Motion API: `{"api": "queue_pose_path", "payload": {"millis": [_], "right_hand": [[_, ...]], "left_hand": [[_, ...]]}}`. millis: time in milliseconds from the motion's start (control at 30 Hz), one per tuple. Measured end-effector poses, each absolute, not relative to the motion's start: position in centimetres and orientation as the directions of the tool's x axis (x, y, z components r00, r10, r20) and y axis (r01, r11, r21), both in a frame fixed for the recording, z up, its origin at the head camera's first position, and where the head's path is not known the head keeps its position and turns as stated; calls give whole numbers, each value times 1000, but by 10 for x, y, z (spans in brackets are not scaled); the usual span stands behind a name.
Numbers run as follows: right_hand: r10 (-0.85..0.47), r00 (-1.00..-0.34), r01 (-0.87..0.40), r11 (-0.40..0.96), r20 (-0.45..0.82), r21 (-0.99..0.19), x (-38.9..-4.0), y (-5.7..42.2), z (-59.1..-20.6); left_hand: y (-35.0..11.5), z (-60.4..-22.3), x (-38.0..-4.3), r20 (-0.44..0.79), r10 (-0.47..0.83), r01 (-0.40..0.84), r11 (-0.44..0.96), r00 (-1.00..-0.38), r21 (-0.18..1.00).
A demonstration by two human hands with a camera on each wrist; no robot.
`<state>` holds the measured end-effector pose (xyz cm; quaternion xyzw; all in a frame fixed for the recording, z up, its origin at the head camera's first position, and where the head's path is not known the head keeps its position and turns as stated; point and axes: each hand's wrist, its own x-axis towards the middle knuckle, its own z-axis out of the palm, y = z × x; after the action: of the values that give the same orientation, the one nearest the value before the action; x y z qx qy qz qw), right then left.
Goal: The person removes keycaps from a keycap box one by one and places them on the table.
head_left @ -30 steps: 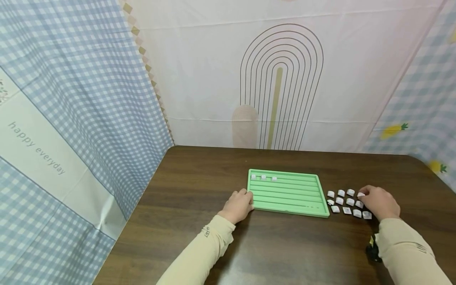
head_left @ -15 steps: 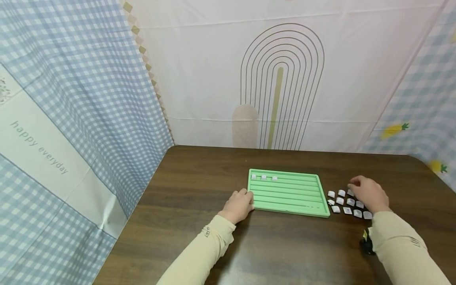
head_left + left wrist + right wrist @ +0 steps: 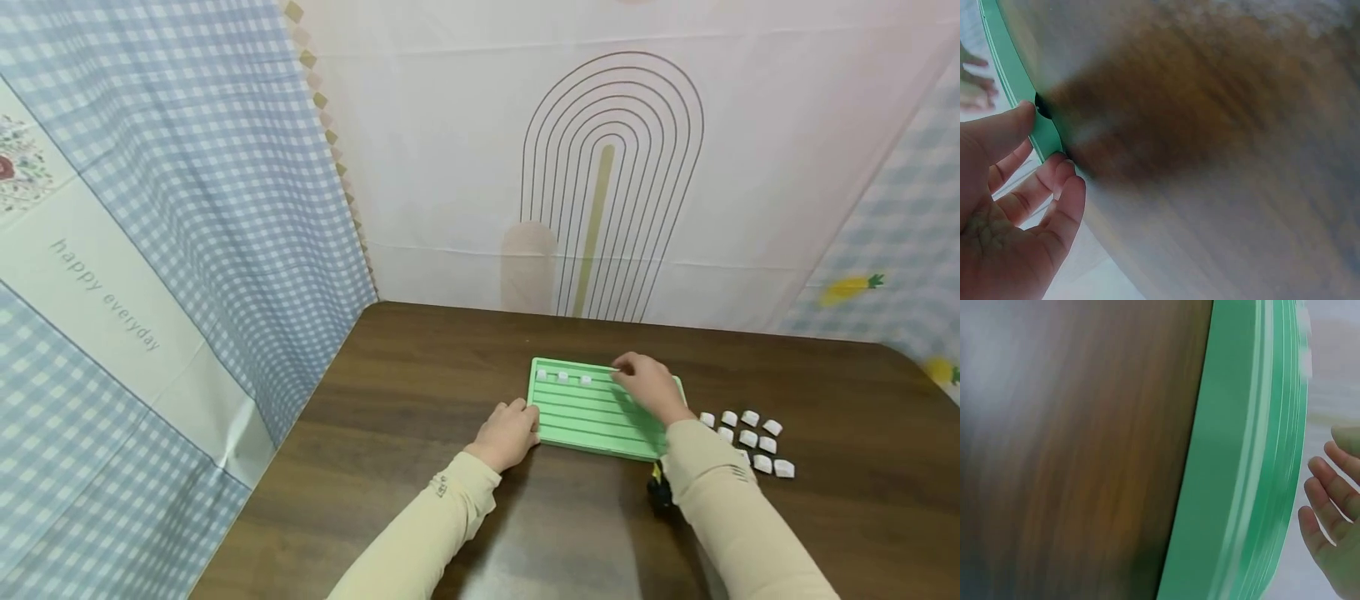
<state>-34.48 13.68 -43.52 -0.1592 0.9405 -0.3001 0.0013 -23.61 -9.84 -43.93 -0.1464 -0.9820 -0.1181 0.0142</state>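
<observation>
A shallow green tray (image 3: 592, 425) with raised ridges lies on the table. Three small white keycaps (image 3: 563, 377) sit along its back left row. My left hand (image 3: 508, 433) grips the tray's left front corner; in the left wrist view, thumb and fingers pinch the green rim (image 3: 1016, 75). Over the tray's back right part is my right hand (image 3: 651, 387), thumb and forefinger together around a small white keycap (image 3: 617, 370), mostly hidden. The right wrist view shows that hand's fingers (image 3: 1329, 487) beyond the tray's ridges, with the fingertips bent.
Several more white keycaps (image 3: 748, 438) lie in loose rows on the brown table (image 3: 847, 500), right of the tray; the right sleeve (image 3: 720, 475) covers some. A dark wrist strap (image 3: 660, 492) shows below that sleeve. Curtains (image 3: 450, 167) stand behind the table and at its left.
My right hand has moved left from the loose keycaps to over the tray's back right part. The left hand stays at the tray corner. The head view has shifted slightly.
</observation>
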Motion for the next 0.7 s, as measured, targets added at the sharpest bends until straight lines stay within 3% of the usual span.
{"api": "queue_pose_path", "payload": {"millis": [267,700], "right_hand": [[-358,-932,-335,778,64,-531,-347,97,-437],[-336,-936,-346,832,102,-433,-345,91,-445]], "left_hand": [[-98,-440,-238,73,280,290,928,-957,234],[-97,-441,-241,47,268,272,935,-962,229]]}}
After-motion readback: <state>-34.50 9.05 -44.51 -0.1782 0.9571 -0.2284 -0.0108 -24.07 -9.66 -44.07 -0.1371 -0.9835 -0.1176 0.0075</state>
